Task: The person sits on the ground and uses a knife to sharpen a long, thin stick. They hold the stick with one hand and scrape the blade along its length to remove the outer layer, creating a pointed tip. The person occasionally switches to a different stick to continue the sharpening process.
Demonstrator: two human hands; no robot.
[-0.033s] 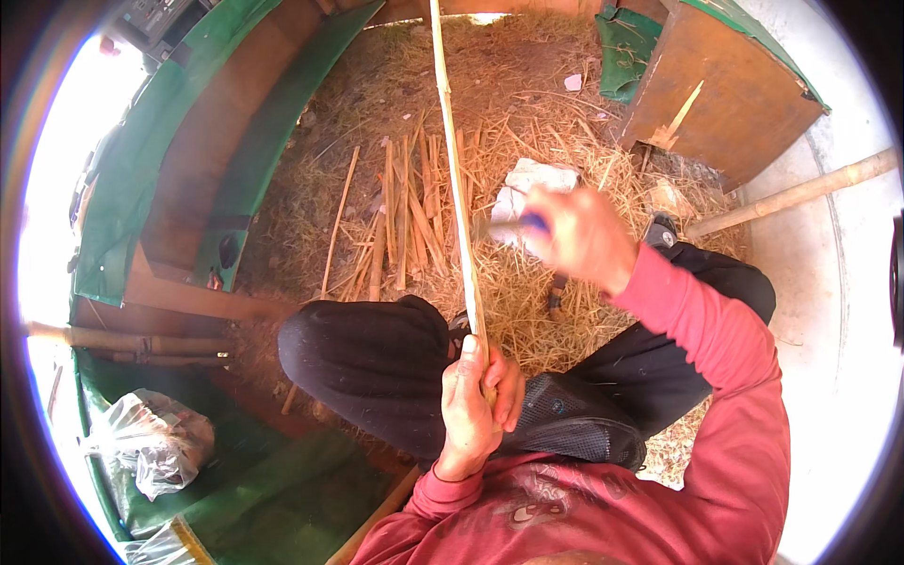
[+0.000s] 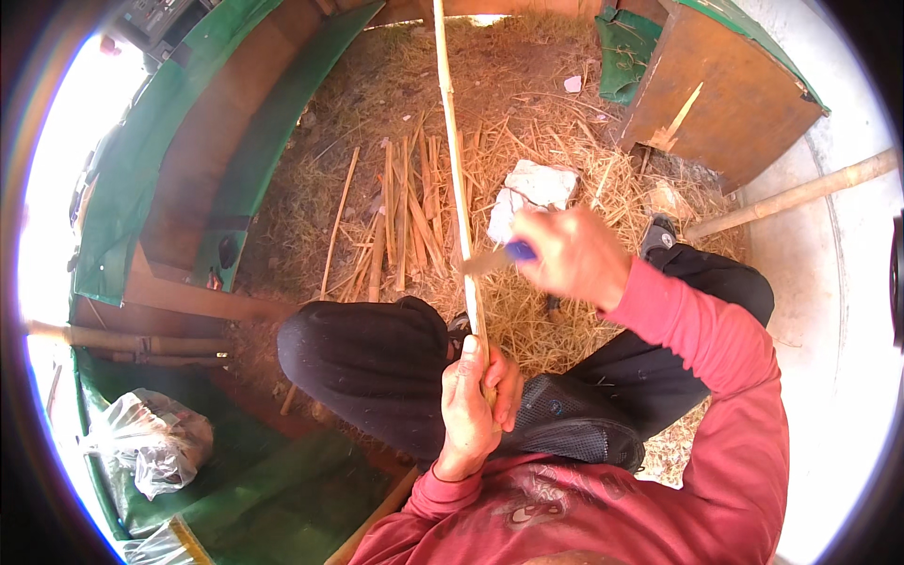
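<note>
A long pale bamboo strip (image 2: 452, 141) rises from my lap toward the far edge of the view. My left hand (image 2: 477, 391) is wrapped round its lower end, thumb lying along it. My right hand (image 2: 576, 252) grips the blue handle of a knife (image 2: 490, 260). The slightly blurred blade lies across the strip, a little above my left hand, and seems to touch it. A dark mesh cloth (image 2: 565, 424) covers my lap below the strip.
Split bamboo strips (image 2: 405, 217) lie on the ground ahead, among shavings (image 2: 537, 320). A whitish stone block (image 2: 541, 184) sits beyond my right hand. At right a bamboo pole (image 2: 800, 193) leans near a brown board (image 2: 725, 94). A plastic bag (image 2: 160, 443) rests on green sheeting at left.
My right hand and the knife have moved slightly left and nearer to me, bringing the blade onto the strip. The strip's far end has shifted a little right; my left hand stays put.
</note>
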